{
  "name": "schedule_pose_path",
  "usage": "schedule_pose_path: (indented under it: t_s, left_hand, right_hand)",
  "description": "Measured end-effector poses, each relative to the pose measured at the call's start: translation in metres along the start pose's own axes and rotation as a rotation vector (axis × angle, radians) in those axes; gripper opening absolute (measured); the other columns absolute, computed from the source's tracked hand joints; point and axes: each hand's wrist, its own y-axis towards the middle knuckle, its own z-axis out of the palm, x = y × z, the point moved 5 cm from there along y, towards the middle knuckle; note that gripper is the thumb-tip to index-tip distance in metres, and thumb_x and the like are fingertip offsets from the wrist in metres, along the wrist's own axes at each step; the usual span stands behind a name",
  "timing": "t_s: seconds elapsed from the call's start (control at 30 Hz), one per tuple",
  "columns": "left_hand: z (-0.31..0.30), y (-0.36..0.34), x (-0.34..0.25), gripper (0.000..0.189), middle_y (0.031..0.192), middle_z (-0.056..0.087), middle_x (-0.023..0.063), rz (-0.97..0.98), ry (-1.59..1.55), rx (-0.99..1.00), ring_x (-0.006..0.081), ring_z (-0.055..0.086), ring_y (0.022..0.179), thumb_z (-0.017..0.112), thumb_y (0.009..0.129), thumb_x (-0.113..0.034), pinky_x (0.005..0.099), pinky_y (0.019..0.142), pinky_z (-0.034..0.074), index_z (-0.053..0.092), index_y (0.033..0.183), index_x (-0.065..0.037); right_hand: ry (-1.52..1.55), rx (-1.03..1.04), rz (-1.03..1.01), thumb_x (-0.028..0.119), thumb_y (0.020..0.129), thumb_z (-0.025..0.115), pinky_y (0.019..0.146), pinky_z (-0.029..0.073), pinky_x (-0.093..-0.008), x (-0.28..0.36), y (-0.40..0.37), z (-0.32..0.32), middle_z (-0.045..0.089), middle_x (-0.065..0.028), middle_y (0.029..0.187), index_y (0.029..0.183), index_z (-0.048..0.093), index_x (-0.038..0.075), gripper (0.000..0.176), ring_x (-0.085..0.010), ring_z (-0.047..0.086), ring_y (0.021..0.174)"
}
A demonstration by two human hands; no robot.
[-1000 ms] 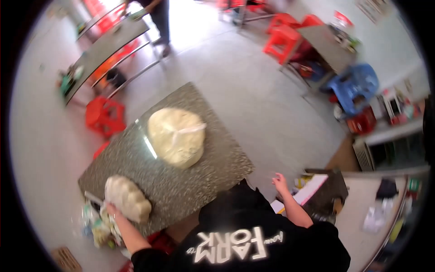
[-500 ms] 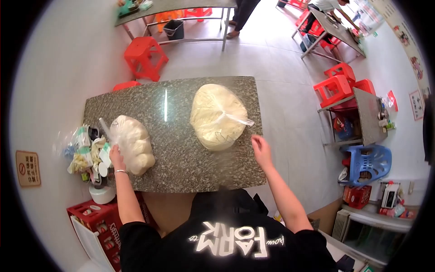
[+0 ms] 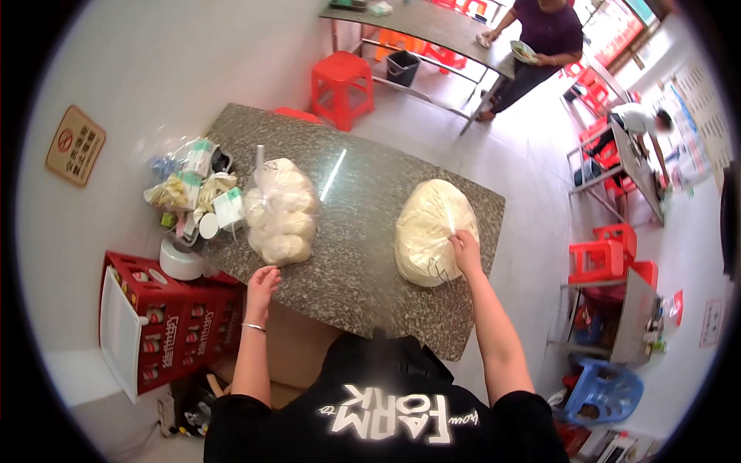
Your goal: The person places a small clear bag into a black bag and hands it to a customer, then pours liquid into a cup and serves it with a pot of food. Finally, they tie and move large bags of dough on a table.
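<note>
A large clear plastic bag of pale dough (image 3: 434, 224) stands at the right of the speckled stone table (image 3: 355, 231). At its gathered, tied neck, my right hand (image 3: 466, 253) is closed on the plastic. Farther left sits a second clear bag, filled with several round pale dough balls (image 3: 284, 212), its twisted end pointing up and away from me. My left hand (image 3: 263, 285) hovers by the near table edge, just below that bag, fingers loosely curled and apart, holding nothing. A bracelet circles my left wrist.
Packets, gloves and a white roll (image 3: 182, 258) crowd the table's left end. Red crates (image 3: 174, 328) stack below it. A red stool (image 3: 341, 89) stands beyond the table. A person (image 3: 540, 38) holding a bowl is at the far table; another person (image 3: 639, 123) bends over a table at right.
My left hand has let go of the bag of dough balls and drawn back towards me. My right hand has moved onto the large bag's neck. The camera view has turned.
</note>
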Motion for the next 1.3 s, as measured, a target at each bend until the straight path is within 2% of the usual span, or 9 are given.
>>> schedule_pose_path:
  t_s: [0.1,0.23,0.47,0.57,0.93,1.1,1.17,1.23,1.3]
  left_hand:
    - [0.014,0.006,0.016,0.020,0.094,0.063,0.0004,0.002,-0.066,0.076,0.0070,0.058,0.080,0.059,0.086,-0.020,0.0188,0.064,0.043,0.058,0.102,-0.008]
    - [0.084,-0.003,0.011,0.016,0.084,0.062,-0.0006,0.078,-0.002,0.238,0.0070,0.056,0.074,0.060,0.085,-0.018,0.0201,0.062,0.042,0.061,0.097,-0.007]
    - [0.240,-0.055,0.050,0.030,0.091,0.062,0.0073,0.222,0.264,0.719,0.0147,0.060,0.079,0.066,0.079,-0.021,0.0297,0.072,0.049,0.058,0.103,-0.005]
    - [0.280,-0.090,0.036,0.047,0.107,0.052,0.0140,0.564,0.401,0.732,0.0215,0.060,0.078,0.067,0.075,-0.020,0.0327,0.072,0.050,0.049,0.116,-0.003]
    - [0.338,-0.127,0.055,0.039,0.095,0.052,0.0115,0.762,0.788,0.628,0.0272,0.059,0.073,0.067,0.074,-0.031,0.0363,0.066,0.047,0.052,0.101,-0.008]
    - [0.355,-0.127,0.042,0.030,0.094,0.054,0.0115,0.863,0.876,0.698,0.0317,0.058,0.074,0.062,0.078,-0.036,0.0389,0.064,0.047,0.060,0.086,-0.008]
    - [0.358,-0.133,0.029,0.017,0.092,0.057,0.0121,0.924,0.826,0.623,0.0330,0.059,0.077,0.057,0.080,-0.028,0.0415,0.065,0.048,0.060,0.086,-0.012]
    - [0.366,-0.119,0.048,0.019,0.087,0.059,0.0138,0.846,0.865,0.734,0.0339,0.059,0.075,0.055,0.081,-0.029,0.0423,0.065,0.048,0.060,0.085,-0.010]
    - [0.365,-0.112,0.062,0.022,0.082,0.060,0.0154,0.762,0.903,0.823,0.0348,0.060,0.073,0.053,0.082,-0.030,0.0430,0.065,0.048,0.061,0.084,-0.009]
  right_hand:
    - [0.274,0.011,0.332,0.015,0.085,0.056,0.069,0.046,-0.0306,0.002,-0.004,-0.004,0.060,-0.0093,0.075,0.086,0.061,0.001,0.015,-0.0198,0.059,0.073]
    - [0.153,0.087,0.075,0.015,0.089,0.050,0.062,0.044,-0.0279,0.025,-0.027,0.005,0.060,-0.0082,0.071,0.081,0.059,-0.001,0.020,-0.0147,0.057,0.066]
    - [0.136,0.041,0.083,0.018,0.088,0.052,0.064,0.047,-0.0291,0.074,-0.069,-0.026,0.062,-0.0114,0.073,0.084,0.061,0.000,0.020,-0.0163,0.061,0.069]
    - [0.174,0.096,0.073,0.019,0.086,0.052,0.068,0.046,-0.0369,0.110,-0.091,-0.044,0.061,-0.0188,0.080,0.085,0.062,0.002,0.020,-0.0325,0.060,0.073]
    - [0.320,0.242,0.042,0.020,0.087,0.051,0.073,0.046,-0.0365,0.120,-0.154,-0.048,0.062,-0.0167,0.082,0.089,0.063,0.002,0.022,-0.0304,0.060,0.080]
    - [0.361,0.420,0.054,0.021,0.089,0.049,0.086,0.042,-0.0340,0.088,-0.133,-0.035,0.055,-0.0178,0.108,0.106,0.057,0.003,0.026,-0.0286,0.055,0.098]
    - [0.154,0.049,-0.244,0.017,0.087,0.049,0.086,0.044,-0.0330,0.057,-0.113,-0.043,0.055,-0.0164,0.111,0.112,0.055,0.004,0.029,-0.0250,0.057,0.096]
    - [1.005,-0.066,0.377,0.014,0.084,0.050,0.084,0.046,-0.0320,0.012,-0.099,-0.063,0.055,-0.0146,0.116,0.122,0.050,0.006,0.038,-0.0201,0.058,0.095]
    - [0.803,0.002,0.327,0.012,0.084,0.047,0.080,0.047,-0.0307,-0.018,-0.090,-0.056,0.055,-0.0125,0.117,0.123,0.049,0.008,0.039,-0.0190,0.061,0.086]
